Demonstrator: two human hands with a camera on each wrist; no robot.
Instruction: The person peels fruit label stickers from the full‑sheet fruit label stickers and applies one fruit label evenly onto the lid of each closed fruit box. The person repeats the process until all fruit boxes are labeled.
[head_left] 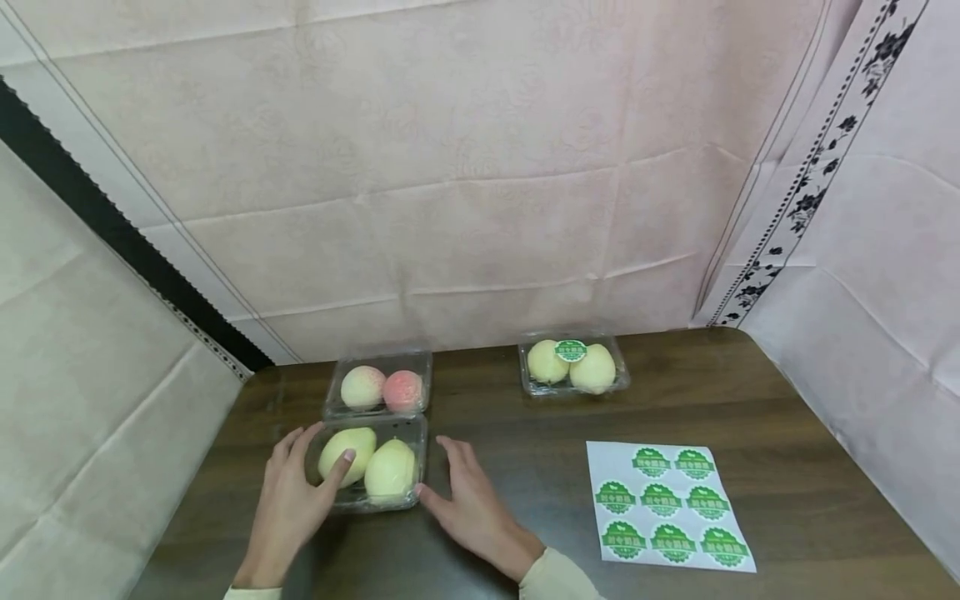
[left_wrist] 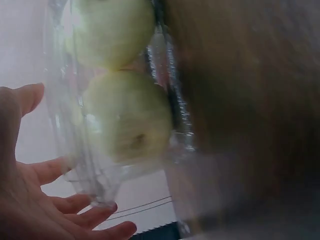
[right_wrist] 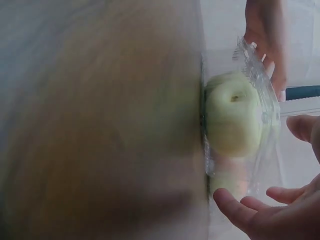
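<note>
Two pale green fruits (head_left: pixel 390 471) sit in a clear plastic box (head_left: pixel 375 503) at the front left of the table. My left hand (head_left: pixel 288 498) lies at that box's left side, fingers spread and the thumb over its top in the head view. In the left wrist view, the fingers (left_wrist: pixel 50 170) of this hand reach along the clear wall. At the right front corner is my right hand (head_left: pixel 476 517), its thumb tip right at the box's edge and its other fingers extended apart from it. The right wrist view shows this hand (right_wrist: pixel 280 212) with loosely bent fingers beside the box.
Right behind stands another clear box (head_left: pixel 378 362) with two pinkish peaches (head_left: pixel 403 390). At the back right, a third box (head_left: pixel 618 375) holds two pale fruits under a round green sticker (head_left: pixel 570 350). A white sheet (head_left: pixel 611 467) of several green stickers lies front right. Cloth (head_left: pixel 487 208) hangs behind the wooden table (head_left: pixel 517 433).
</note>
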